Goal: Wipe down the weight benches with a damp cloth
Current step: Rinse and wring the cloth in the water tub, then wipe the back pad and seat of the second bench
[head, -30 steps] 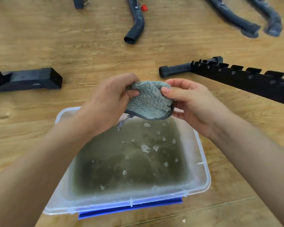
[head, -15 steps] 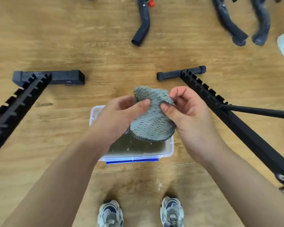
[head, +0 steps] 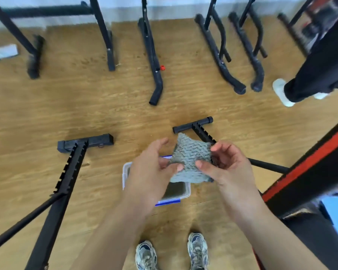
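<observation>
A grey textured cloth [head: 190,158] is spread between both my hands above a clear plastic tub [head: 186,190] of murky water on the floor. My left hand [head: 154,168] pinches the cloth's lower left edge with thumb and fingers. My right hand [head: 224,164] pinches its right side. A black weight bench with a red stripe [head: 308,168] rises at the right. The notched frame of another bench [head: 70,168] runs along the left.
Wooden floor all around. Black equipment legs [head: 156,78] stand in a row at the far side. Another person's leg and white shoe [head: 289,94] are at the upper right. My own shoes [head: 172,252] stand just behind the tub.
The camera has risen far above the tub. The cloth has been lifted with it and opened out flatter between my hands.
</observation>
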